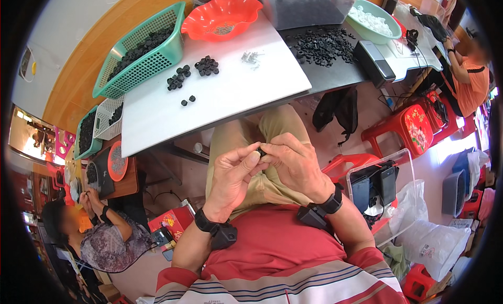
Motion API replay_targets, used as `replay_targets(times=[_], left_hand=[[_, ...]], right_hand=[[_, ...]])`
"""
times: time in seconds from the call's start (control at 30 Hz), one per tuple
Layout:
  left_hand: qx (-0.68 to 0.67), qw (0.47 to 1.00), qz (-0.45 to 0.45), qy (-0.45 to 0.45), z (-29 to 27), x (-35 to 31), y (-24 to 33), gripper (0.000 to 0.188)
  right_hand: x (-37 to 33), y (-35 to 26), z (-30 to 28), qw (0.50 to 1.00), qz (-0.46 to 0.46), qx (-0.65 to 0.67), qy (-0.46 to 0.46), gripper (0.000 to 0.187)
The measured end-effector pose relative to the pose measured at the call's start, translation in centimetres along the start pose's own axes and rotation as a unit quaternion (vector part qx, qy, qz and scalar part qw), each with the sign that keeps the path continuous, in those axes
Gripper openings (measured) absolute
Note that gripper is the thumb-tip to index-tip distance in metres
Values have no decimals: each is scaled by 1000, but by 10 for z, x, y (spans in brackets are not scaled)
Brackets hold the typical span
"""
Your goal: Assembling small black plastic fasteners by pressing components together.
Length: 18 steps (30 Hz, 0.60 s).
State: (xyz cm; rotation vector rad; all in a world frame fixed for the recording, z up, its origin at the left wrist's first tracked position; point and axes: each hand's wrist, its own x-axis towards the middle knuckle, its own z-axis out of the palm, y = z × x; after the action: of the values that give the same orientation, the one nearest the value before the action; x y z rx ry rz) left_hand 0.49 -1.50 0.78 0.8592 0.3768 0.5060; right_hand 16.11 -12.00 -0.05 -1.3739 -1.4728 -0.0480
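Over my lap, a small black plastic part is pinched between the fingertips of both hands. My left hand closes thumb and forefinger on its left side. From the right, my right hand grips it too, fingers curled; they hide much of its shape. Beyond my knees lies a white board. Two loose black parts rest on it, with small clusters of like black parts behind. A little heap of thin silvery pins or screws is spread farther right.
At the back stand a green basket of black parts, a red scalloped bowl and a clear bin. Black pieces cover the dark tabletop. Red stools and a clear box are at right. Co-workers sit at both sides.
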Motion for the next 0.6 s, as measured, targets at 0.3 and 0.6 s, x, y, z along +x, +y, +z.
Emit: replay_targets(times=[0.3,0.6], left_hand=[[-3,1000,-8,25,-1,1,-5,27],[15,1000,-14,16,-3,0,-12,22]], right_hand=[[-4,6,2,999,14,31,3,28],[-6,9,0,1000,-14,-8,-14,24]])
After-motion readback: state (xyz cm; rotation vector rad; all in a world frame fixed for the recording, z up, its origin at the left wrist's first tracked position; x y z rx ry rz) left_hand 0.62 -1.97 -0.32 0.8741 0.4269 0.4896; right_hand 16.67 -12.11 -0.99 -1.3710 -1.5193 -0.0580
